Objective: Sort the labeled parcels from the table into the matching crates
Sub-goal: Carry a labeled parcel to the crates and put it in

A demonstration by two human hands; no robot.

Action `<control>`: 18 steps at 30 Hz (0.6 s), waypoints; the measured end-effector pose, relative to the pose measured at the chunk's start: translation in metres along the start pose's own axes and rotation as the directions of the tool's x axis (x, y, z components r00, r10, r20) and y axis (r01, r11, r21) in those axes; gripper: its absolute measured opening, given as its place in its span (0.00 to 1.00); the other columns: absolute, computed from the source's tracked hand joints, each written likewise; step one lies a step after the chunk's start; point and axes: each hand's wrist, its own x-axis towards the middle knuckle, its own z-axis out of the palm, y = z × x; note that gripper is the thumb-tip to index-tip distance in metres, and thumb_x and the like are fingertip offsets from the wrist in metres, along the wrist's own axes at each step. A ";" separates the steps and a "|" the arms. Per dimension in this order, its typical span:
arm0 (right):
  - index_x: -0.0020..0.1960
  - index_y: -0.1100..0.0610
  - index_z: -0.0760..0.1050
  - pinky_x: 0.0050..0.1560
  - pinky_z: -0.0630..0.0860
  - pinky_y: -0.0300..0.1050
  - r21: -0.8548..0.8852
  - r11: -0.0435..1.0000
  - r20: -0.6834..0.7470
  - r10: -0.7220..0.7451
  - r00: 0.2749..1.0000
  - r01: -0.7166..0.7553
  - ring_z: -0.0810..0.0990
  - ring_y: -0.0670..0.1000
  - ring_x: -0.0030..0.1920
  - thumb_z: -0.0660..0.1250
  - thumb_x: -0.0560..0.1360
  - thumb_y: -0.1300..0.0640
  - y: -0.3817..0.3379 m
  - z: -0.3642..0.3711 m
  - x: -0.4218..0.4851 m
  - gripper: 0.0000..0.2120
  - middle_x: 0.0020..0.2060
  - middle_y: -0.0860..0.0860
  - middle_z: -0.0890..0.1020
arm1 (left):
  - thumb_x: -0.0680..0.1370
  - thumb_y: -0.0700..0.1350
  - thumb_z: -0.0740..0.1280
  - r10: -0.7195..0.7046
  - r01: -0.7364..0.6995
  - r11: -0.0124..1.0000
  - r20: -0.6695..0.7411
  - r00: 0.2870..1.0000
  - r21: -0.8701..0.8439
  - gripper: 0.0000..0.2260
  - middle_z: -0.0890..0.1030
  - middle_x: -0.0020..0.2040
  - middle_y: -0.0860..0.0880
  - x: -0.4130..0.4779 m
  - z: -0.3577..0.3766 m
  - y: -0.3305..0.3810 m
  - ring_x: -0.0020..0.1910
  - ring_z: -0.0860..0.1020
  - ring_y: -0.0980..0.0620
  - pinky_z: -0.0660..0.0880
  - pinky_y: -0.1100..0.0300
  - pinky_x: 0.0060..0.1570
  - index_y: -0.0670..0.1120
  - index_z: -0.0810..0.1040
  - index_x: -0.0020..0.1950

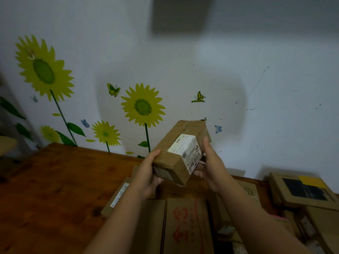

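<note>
Left hand (147, 174) gripped the parcel (170, 149) at its near end | right hand (211, 168) curled round its labelled side | parcel held aloft at centre frame, above the table (55, 180) | I judged it light, stiff cardboard: grip opposite side faces, not the slick tape.

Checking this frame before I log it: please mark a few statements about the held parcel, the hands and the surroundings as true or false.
1. The left hand and the right hand both hold the brown cardboard parcel. True.
2. The parcel rests on the brown wooden table. False: it is held up in the air, off the table.
3. A white printed label on the parcel faces the camera. True.
4. The white wall is bare. False: yellow sunflower stickers are on it.
</note>
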 end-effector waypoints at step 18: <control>0.72 0.55 0.71 0.52 0.84 0.61 0.114 0.987 -0.004 -0.110 0.994 0.110 0.85 0.59 0.54 0.73 0.71 0.43 -0.019 -0.007 0.001 0.33 0.56 0.59 0.84 | 0.80 0.62 0.62 -0.177 0.163 0.966 0.054 0.983 0.203 0.23 0.85 0.58 0.42 -0.003 -0.010 0.004 0.49 0.85 0.44 0.81 0.49 0.44 0.46 0.82 0.64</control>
